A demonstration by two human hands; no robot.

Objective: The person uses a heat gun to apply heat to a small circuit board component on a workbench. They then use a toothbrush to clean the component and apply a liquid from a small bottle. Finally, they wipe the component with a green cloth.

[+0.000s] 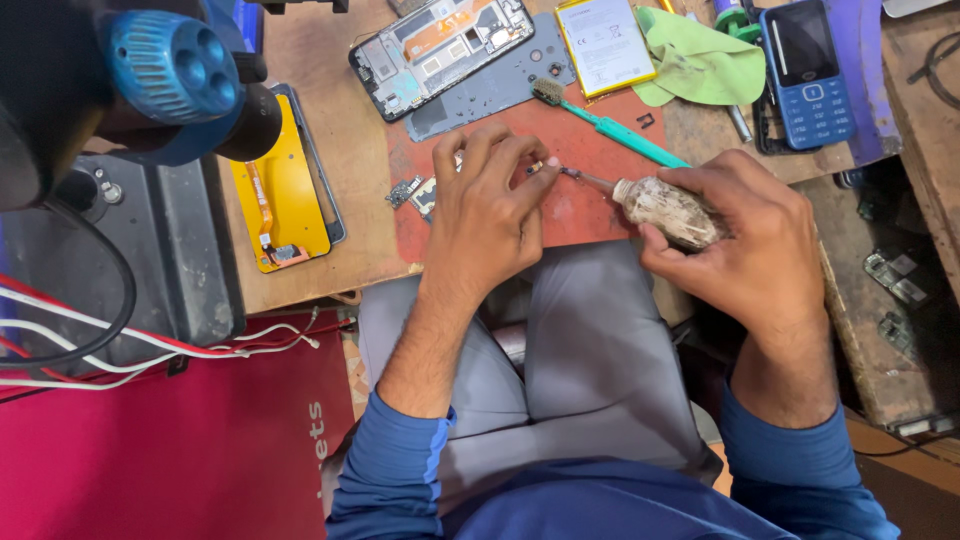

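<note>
Hands: 2; the left hand (487, 205) pinches a tiny part (537, 168) at its fingertips, the right hand (745, 235) grips 1 screwdriver (655, 203), tip touching that part.
Phones: 1 opened smartphone frame (440, 42), 1 blue keypad phone (806, 72).
Other items: 1 battery (604, 42), 1 green brush (610, 125), 1 green cloth (705, 62), 1 yellow panel (280, 195).
Surface: worn wooden bench (330, 90) with 1 red mat (590, 150).

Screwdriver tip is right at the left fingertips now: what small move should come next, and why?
Probably ease the screwdriver tip into the tiny part pinched by the left hand. The right hand grips the worn handle, its shaft points at those fingertips above the red mat, and the two look nearly touching; whether the tip is seated cannot be told.
</note>
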